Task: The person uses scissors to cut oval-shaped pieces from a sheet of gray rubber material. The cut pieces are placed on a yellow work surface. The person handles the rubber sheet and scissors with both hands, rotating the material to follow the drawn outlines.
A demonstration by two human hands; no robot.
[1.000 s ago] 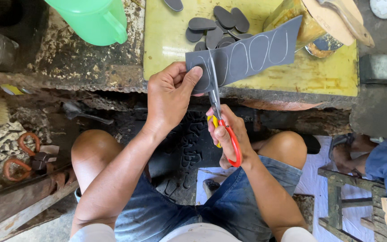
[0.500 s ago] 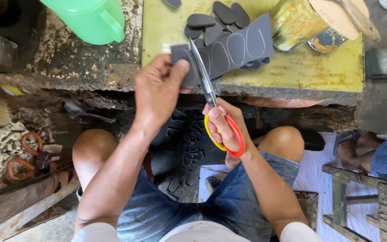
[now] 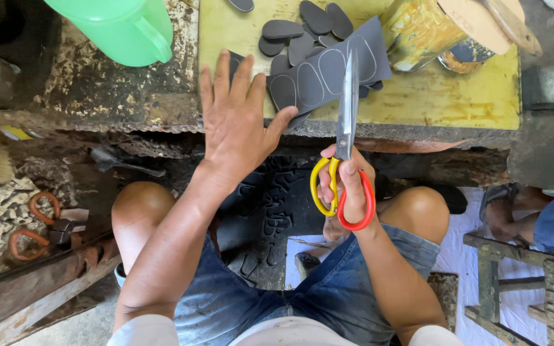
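My right hand point(image 3: 349, 186) grips scissors point(image 3: 344, 138) with one yellow and one red loop, blades closed and pointing up over the table edge. A dark grey rubber sheet point(image 3: 328, 67) with oval outlines drawn on it lies on the yellow tabletop point(image 3: 444, 96), just under the blade tips. My left hand point(image 3: 238, 118) is spread flat with fingers apart, holding nothing, hovering at the sheet's left edge. Several cut-out dark oval pieces point(image 3: 302, 25) lie behind the sheet.
A green plastic jug point(image 3: 123, 29) stands at the far left on a worn surface. A yellow tin point(image 3: 418, 32) with wooden pieces sits at the right. Black scraps lie on the ground between my knees. Another person's leg point(image 3: 546, 224) and a wooden stool point(image 3: 514, 282) are at the right.
My left hand let go of the rubber sheet, which now rests on the table, and opened flat. The scissors closed and turned upright.
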